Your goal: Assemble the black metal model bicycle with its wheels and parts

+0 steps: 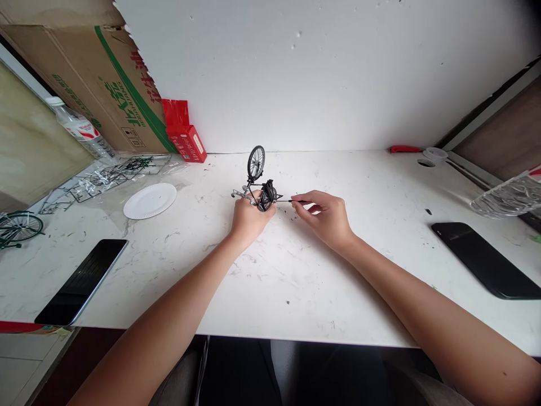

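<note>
A small black model bicycle (256, 163) is held tilted over the middle of the table, one spoked wheel pointing up. My left hand (250, 217) is closed around its lower part, near the silver handlebar (239, 194). In a pinch between thumb and fingertips, my right hand (323, 214) holds a thin dark screwdriver (298, 201). The tool's slim shaft points left and its tip reaches the bicycle by the lower wheel. Whether the tip sits in a screw is too small to tell. Tiny dark bits lie on the table below the tool.
At left are a white paper plate (150, 201), plastic part frames (122, 172), a bottle (82, 127), a phone (82, 282) and a second model bicycle (19, 228). A red box (188, 144) stands behind. To the right lie a black case (486, 259) and a red-handled tool (404, 149).
</note>
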The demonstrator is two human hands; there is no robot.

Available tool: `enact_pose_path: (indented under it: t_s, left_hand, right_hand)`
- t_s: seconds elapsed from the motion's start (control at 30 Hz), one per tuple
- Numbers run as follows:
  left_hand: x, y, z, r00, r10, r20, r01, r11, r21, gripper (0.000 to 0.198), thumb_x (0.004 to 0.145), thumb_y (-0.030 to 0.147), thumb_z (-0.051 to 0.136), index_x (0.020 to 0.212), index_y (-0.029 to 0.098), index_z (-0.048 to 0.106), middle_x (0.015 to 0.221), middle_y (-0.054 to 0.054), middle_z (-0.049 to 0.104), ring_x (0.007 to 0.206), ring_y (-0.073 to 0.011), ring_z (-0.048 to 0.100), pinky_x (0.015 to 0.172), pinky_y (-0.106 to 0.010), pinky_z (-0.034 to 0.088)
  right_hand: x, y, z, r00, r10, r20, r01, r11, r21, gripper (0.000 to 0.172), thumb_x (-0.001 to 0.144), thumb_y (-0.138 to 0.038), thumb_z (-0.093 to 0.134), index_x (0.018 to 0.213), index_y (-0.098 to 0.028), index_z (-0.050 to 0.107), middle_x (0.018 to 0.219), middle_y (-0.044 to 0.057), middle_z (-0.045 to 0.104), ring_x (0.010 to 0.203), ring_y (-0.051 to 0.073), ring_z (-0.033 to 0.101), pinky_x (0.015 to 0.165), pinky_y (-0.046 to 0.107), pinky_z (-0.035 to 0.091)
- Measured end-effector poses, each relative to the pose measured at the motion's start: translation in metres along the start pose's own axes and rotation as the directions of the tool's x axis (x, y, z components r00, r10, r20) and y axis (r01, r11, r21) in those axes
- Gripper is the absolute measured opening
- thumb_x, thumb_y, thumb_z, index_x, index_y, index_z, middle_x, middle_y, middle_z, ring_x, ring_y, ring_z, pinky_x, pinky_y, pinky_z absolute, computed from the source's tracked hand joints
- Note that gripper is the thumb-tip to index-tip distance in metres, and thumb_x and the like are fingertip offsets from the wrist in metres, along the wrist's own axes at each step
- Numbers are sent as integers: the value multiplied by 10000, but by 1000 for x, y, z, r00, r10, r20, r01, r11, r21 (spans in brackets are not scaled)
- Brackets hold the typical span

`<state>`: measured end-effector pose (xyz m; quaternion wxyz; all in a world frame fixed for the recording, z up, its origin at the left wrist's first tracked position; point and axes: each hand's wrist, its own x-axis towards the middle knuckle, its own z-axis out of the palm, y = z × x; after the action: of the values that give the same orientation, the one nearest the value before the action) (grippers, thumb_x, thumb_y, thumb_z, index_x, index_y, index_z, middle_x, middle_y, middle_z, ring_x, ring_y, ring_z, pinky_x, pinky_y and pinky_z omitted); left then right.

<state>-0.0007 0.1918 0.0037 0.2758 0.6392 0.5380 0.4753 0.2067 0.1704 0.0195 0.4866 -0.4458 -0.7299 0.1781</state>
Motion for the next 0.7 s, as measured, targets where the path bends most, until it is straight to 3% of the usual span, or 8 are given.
enact_pose_path:
  t_s: [0.23, 0.5, 0.7]
  left_hand:
    - [-1, -1, -1, 1000, 8, 5, -8, 1000, 9, 109, 826, 300, 782, 836, 214, 716, 815, -37, 778, 707, -181, 671, 714, -303, 525]
    - [-2, 0, 0, 1000, 20, 4, -20, 999, 48, 106, 838, 305, 775, 872, 210, 743, 811, -53, 787, 726, -195, 701, 729, -308, 545]
    - [-4, 4, -1, 999, 40, 10, -41, 995, 86, 103, 848, 308, 774, 859, 215, 729, 783, -54, 777, 700, -199, 692, 687, -305, 533]
  right_hand:
    - [1, 1, -2, 996, -67, 52, 70, 996, -56, 212, 1025, -335, 672, 1063, -216, 844, 948, 77, 822, 833, 220, 774, 688, 368, 668]
    - [8, 7, -13, 972, 16, 234, 17, 990, -137, 400, 1075, -513, 571, 1071, -217, 838, 927, 82, 811, 679, 209, 723, 692, 399, 611]
    - [6, -6, -16, 950, 99, 296, -57, 987, -148, 586, 1066, -680, 486, 909, -205, 792, 700, 58, 743, 556, 191, 640, 614, 387, 541]
